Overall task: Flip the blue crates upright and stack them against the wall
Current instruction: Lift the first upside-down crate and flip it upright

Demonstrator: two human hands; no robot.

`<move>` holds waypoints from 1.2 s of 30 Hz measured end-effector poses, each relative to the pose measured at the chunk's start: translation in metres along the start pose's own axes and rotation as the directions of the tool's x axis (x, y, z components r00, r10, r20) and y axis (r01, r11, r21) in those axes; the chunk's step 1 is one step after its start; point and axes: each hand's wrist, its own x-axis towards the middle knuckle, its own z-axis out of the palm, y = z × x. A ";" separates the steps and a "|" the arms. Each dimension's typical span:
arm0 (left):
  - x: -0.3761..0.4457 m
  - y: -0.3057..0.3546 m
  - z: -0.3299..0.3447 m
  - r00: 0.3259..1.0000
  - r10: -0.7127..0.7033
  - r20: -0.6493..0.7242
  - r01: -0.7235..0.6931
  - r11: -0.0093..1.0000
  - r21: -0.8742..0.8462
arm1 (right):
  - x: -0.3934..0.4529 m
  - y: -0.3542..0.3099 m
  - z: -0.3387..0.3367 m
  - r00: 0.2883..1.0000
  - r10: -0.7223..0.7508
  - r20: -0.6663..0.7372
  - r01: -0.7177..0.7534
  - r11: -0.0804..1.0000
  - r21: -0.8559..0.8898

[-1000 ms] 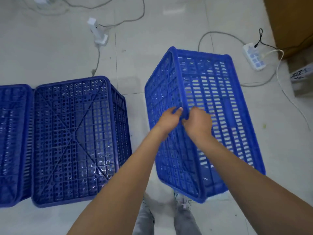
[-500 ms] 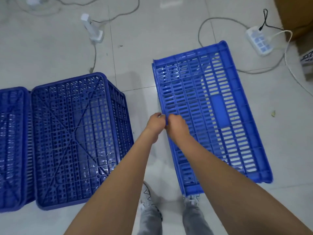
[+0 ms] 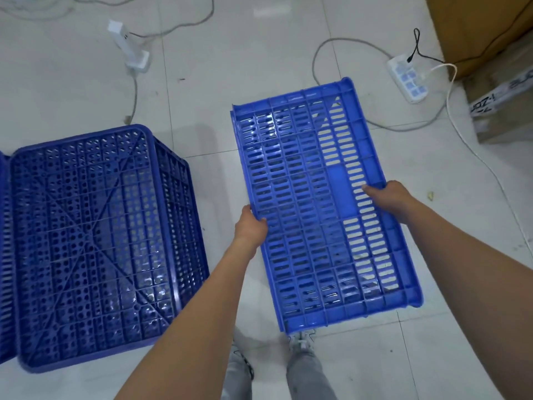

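Note:
I hold a blue slatted crate (image 3: 311, 203) on its side above the floor, one long wall facing up at me. My left hand (image 3: 251, 226) grips its left edge, thumb over the rim. My right hand (image 3: 389, 197) grips the right edge, fingers lying on the slats. A second blue crate (image 3: 95, 241) stands upside down on the floor to the left, its perforated bottom facing up. Only the edge of a third blue crate (image 3: 3, 255) shows at the far left.
A white power strip (image 3: 406, 79) with cables lies on the tiles at the upper right. Cardboard boxes (image 3: 501, 108) stand at the right edge. Another white plug unit (image 3: 129, 47) and a grey cable lie at the upper left. My shoes (image 3: 300, 345) show below the held crate.
My hands have parted from the crate's left edge: the right one moved across to the right edge. The crate has turned further, its long wall now lying flatter toward me.

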 end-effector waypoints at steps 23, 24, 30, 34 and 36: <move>-0.031 0.079 -0.047 0.993 0.113 0.029 -0.111 0.992 -0.066 | -0.124 -0.111 0.124 0.902 -0.372 -0.218 0.380 0.925 -0.004; -0.031 0.077 -0.049 0.994 0.078 0.079 -0.069 0.992 -0.108 | -0.124 -0.113 0.136 0.902 -0.391 -0.182 0.394 0.919 -0.020; 0.000 0.038 -0.059 0.998 0.013 0.069 0.005 0.967 -0.253 | -0.118 -0.127 0.192 0.890 -0.452 -0.066 0.453 0.892 0.004; 0.026 0.018 -0.069 0.999 -0.001 -0.053 -0.012 0.966 -0.259 | -0.112 -0.135 0.221 0.851 -0.505 0.149 0.501 0.863 0.060; 0.035 0.007 -0.074 0.996 -0.026 -0.090 0.004 0.970 -0.245 | -0.105 -0.136 0.229 0.800 -0.536 0.271 0.549 0.835 0.030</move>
